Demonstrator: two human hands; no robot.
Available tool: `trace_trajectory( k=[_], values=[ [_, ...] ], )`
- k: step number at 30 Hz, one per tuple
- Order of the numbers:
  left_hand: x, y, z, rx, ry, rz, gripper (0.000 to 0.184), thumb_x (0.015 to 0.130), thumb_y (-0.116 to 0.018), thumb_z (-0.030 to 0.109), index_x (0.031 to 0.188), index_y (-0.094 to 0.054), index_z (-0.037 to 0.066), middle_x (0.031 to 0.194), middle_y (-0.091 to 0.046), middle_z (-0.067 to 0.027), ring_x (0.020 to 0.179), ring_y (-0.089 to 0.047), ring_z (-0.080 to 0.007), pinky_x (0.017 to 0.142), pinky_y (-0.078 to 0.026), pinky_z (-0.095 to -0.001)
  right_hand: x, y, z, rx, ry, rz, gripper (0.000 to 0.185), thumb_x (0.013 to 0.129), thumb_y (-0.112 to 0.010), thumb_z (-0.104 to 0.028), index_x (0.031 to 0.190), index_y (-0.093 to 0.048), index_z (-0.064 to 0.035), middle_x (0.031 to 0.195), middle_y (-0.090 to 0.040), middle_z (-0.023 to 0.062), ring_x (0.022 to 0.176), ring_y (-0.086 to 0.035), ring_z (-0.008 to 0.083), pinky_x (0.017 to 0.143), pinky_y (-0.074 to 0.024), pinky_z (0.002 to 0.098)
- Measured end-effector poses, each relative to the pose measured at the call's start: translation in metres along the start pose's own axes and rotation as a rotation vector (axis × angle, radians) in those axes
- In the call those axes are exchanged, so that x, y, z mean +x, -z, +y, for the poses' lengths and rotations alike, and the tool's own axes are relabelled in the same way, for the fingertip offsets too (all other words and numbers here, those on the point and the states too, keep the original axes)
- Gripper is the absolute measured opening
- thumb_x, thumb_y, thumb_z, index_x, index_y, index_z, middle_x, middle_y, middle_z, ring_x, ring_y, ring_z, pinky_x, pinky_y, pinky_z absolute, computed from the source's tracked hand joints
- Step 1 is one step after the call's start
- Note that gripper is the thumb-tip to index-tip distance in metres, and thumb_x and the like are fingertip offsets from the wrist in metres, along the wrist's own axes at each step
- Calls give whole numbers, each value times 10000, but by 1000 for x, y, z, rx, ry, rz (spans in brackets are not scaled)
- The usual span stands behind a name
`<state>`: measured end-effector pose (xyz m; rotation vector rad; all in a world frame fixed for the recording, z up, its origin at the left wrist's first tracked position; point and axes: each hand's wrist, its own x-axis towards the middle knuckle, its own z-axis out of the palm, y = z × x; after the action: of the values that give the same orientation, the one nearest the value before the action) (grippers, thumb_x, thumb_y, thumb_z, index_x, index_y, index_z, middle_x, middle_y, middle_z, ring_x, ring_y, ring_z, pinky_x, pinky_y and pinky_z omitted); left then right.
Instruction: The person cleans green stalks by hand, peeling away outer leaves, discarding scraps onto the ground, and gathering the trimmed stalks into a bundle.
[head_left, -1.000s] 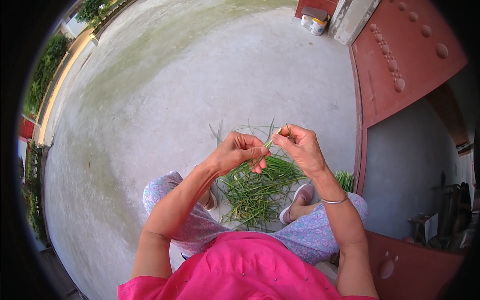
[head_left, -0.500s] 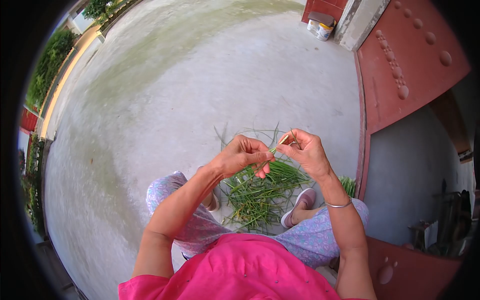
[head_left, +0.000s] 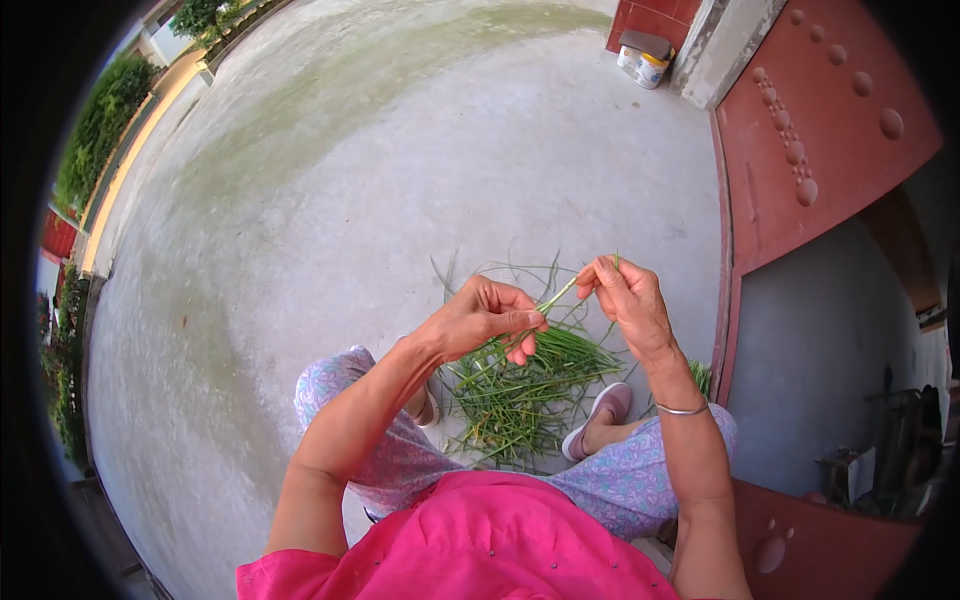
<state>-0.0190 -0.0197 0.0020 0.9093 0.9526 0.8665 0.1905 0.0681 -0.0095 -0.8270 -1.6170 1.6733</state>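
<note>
My left hand is closed around a few chives, thumb pressed on top. Their pale stem ends point up and right toward my right hand. The fingertips of that hand are pinched together at the tip of the stems; whether they touch it I cannot tell. A thin green blade pokes out above the right fingers. Below both hands, a loose pile of green chives lies on the concrete between my feet, with some stray blades at its far edge.
More green stalks stand beside my right knee, partly hidden by the forearm. A red metal door is at the right, opening onto a dark room. Lidded tubs sit by the far wall. Concrete ground stretches ahead.
My right hand has moved slightly right, away from the left, and turned so that more of its back shows. More of the pale stems shows between the hands. The left hand has barely moved.
</note>
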Motion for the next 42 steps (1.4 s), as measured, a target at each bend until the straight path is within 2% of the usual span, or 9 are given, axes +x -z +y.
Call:
trace_trajectory(
  k=[5,9,11,20,26,29,35,38,42],
  values=[
    [1,3,-4,-2,0,-15,176,921,-585,121,880,-661,-33,682,-658,-97,584,-631,-137,520,-489,-244,-5,-14,-1,-55,-20,-63,79,877,-628,-79,894,-623,-2,786,-628,17,621,-489,21,549,-380,166],
    [0,3,-4,-10,-25,-41,173,906,-602,127,843,-648,-28,687,-663,-103,572,-636,-140,526,-507,-247,-6,-19,-2,-27,-60,-64,74,852,-647,-65,848,-630,6,760,-634,9,703,-549,32,614,-443,185],
    [-1,2,-2,-19,-58,-52,181,913,-592,134,858,-645,-31,682,-658,-98,573,-635,-139,528,-512,-252,-6,-20,-2,-11,-34,-14,59,859,-623,-47,843,-631,8,766,-647,22,712,-560,42,637,-444,193],
    [1,8,-10,-75,-126,-81,156,905,-579,99,861,-637,-39,686,-658,-97,564,-630,-129,526,-505,-238,-5,-18,-8,-91,-3,120,121,890,-588,-94,808,-614,-9,711,-592,-21,595,-375,8,527,-277,183],
    [4,10,-14,-46,-147,-83,142,895,-578,80,852,-638,-41,680,-658,-98,553,-628,-130,518,-503,-235,-4,-21,-5,-66,-26,125,69,852,-622,-39,792,-601,-11,709,-580,-26,594,-454,16,535,-356,189],
    [3,10,-13,-17,-153,-84,145,895,-578,80,841,-639,-40,673,-654,-92,553,-622,-125,519,-499,-235,-4,-21,8,-104,-35,19,60,828,-641,-8,786,-599,-6,703,-586,-15,604,-505,32,557,-403,195],
    [5,7,-14,59,-178,-72,169,906,-574,100,807,-615,-31,649,-644,-94,539,-627,-140,496,-487,-239,-6,-26,6,-80,-44,-8,40,820,-644,6,792,-617,14,721,-644,34,649,-570,58,602,-446,198],
    [4,6,-15,37,-151,-94,218,926,-582,169,849,-635,-28,683,-647,-64,587,-610,-103,539,-482,-229,-7,-25,7,-7,-35,-35,36,828,-635,5,803,-624,29,741,-662,56,668,-592,73,621,-466,207],
    [4,4,-14,35,-136,-96,224,929,-580,179,865,-639,-27,689,-643,-59,608,-611,-103,549,-488,-231,-9,-25,7,18,-29,-58,47,837,-624,4,808,-631,41,749,-665,66,683,-602,84,638,-478,213]
  ],
)
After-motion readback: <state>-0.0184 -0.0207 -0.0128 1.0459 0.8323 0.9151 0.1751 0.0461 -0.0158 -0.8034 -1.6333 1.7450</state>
